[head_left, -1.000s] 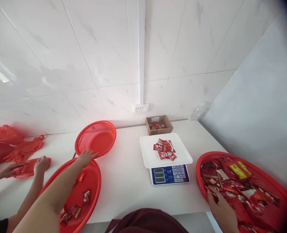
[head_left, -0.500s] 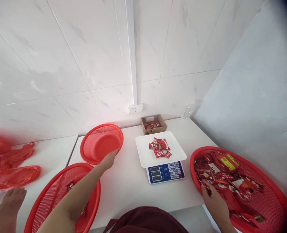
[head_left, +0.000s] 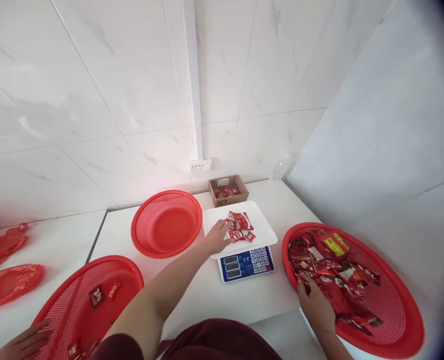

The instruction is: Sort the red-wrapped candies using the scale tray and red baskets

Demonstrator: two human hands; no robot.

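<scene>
Packets point(head_left: 242, 220) lay on a scale beside an open left grip

Left grip point(head_left: 219, 237) was released, fingers spread at the near left side of the loose red cluster; whether the fingertips touched it could not be told. From that grip, the packets lay just to the right and slightly beyond, on the white tray point(head_left: 264, 227). The largest packet there had its long axis slanting from far left to near right. A triangular-looking small packet point(head_left: 249, 236) sat at the cluster's near right corner. The scale's blue panel point(head_left: 246, 264) lay nearer and to the right of the same grip, facing the wearer.

Right grip point(head_left: 315, 302) had its fingers curled among wrapped snacks point(head_left: 330, 295) in the right basket point(head_left: 409, 320); whether they were clenched on one could not be told. A yellow label point(head_left: 336, 244) lay beyond and to the right, its long axis slanting the same way.

Beyond the left grip stood the cardboard box point(head_left: 227, 200), holding red packs. To its left was the middle basket point(head_left: 173, 230), and nearer, farther left, the left basket point(head_left: 111, 267), with another person's hand point(head_left: 23, 344) at its rim, all on the tabletop point(head_left: 195, 292).
</scene>
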